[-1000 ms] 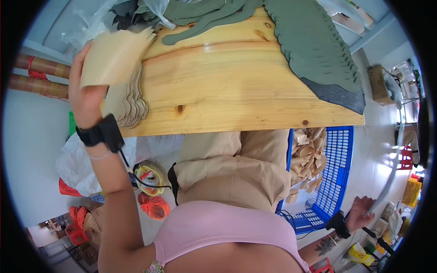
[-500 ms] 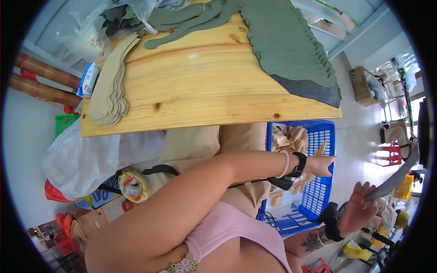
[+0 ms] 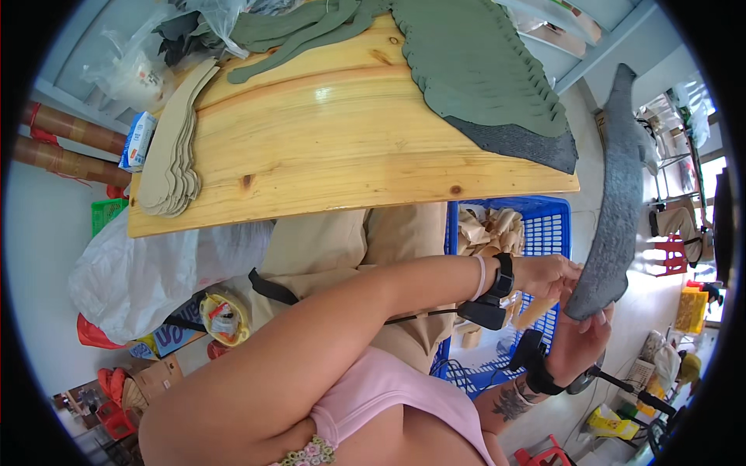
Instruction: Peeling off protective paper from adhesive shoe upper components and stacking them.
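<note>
A long, curved dark grey cut piece (image 3: 614, 186), with a textured face, stands upright beyond the table's right corner. My right hand (image 3: 587, 338) grips its lower end, the thumb and fingers closed on it. My left hand (image 3: 546, 274) reaches across above the blue basket (image 3: 550, 203), its fingertips pinched at the left edge of the grey piece. Some of those fingertips are hidden behind the piece. Crumpled tan paper scraps (image 3: 493, 231) fill part of the basket, and a tan strip (image 3: 536, 312) lies just below my left hand.
On the wooden table (image 3: 311, 155) lie a fanned stack of green pieces (image 3: 482, 70) over grey ones at right and a stack of beige pieces (image 3: 175, 147) at left. Plastic bags (image 3: 148, 264) sit beneath its left side. A red stool (image 3: 544, 454) stands below right.
My right hand has moved left and swung the grey piece into full view. The left hand, spread over the basket before, has closed at the piece's edge. The view has shifted slightly.
</note>
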Motion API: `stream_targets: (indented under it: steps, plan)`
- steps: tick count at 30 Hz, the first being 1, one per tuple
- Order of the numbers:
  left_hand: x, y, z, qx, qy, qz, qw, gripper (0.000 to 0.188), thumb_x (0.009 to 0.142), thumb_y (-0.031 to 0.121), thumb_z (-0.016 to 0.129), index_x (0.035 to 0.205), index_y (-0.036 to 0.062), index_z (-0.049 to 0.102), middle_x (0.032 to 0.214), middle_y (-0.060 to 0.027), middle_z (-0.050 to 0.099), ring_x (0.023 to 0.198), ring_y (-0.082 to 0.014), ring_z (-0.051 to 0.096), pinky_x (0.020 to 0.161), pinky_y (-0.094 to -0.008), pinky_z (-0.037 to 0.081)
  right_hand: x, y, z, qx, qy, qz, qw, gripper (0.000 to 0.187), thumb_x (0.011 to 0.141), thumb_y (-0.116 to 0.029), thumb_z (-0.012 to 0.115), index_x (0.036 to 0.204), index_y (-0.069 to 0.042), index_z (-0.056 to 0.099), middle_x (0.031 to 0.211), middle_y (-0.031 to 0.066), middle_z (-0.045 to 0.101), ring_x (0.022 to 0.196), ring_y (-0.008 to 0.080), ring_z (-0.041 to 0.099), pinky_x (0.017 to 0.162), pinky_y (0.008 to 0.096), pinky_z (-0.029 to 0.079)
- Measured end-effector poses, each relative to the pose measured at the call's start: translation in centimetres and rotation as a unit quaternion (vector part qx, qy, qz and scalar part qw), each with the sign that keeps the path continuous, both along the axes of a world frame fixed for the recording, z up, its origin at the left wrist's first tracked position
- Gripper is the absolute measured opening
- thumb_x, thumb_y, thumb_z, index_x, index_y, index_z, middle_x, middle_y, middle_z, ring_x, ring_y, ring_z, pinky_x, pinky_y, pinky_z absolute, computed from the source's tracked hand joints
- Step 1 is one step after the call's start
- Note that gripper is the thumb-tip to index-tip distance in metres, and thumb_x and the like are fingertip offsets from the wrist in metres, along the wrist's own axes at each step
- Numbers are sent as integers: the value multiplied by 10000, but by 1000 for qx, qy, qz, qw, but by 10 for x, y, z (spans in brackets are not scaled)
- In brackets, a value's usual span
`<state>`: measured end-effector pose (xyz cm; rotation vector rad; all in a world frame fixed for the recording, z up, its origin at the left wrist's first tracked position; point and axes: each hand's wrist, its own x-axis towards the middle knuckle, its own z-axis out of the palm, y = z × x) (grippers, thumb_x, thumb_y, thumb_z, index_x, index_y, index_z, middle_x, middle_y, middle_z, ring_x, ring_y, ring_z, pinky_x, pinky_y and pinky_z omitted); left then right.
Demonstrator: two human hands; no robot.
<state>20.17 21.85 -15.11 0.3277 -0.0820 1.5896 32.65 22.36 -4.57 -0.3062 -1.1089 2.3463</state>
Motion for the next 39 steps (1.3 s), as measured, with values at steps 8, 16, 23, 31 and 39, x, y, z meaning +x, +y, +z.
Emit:
stream_targets:
  steps: [8,16,23,31,39]
  plan:
    - [11,-2,13,8,322,179,930,272,940,154,555,1160,-3,582,1160,-184,625,1045,-282,642,957,-408,488,-23,-40,6,42,-26,100,994,120,870,-38,521,986,-37,549,910,27,534,770,84,489,738,227,409]
    - [-47,-82,7,6,621,423,660,299,906,159,589,1162,3,590,1110,-178,646,1021,-292,646,950,-422,478,-50,-41,13,115,-87,164,976,172,836,-81,553,990,-6,567,920,65,592,802,124,549,733,245,430]
    - [-55,-285,50,-186,885,65,422,347,885,198,637,1175,13,587,1112,-188,609,1065,-294,580,891,-387,489,-151,-43,45,344,-177,456,802,80,827,-19,572,869,39,606,741,24,619,676,87,568,629,224,442]
    - [-62,-450,175,-229,800,186,523,303,876,148,633,1147,15,609,1076,-142,624,973,-305,603,827,-405,491,-249,-86,52,642,-159,440,608,106,781,-64,576,825,32,583,664,79,526,633,127,528,595,288,433]
    - [-138,-545,188,-533,775,340,1,265,853,161,669,1074,16,648,1004,-132,647,930,-304,611,815,-353,476,-259,-113,43,696,-168,299,631,70,762,-30,632,788,30,610,660,94,594,621,141,572,589,299,452]
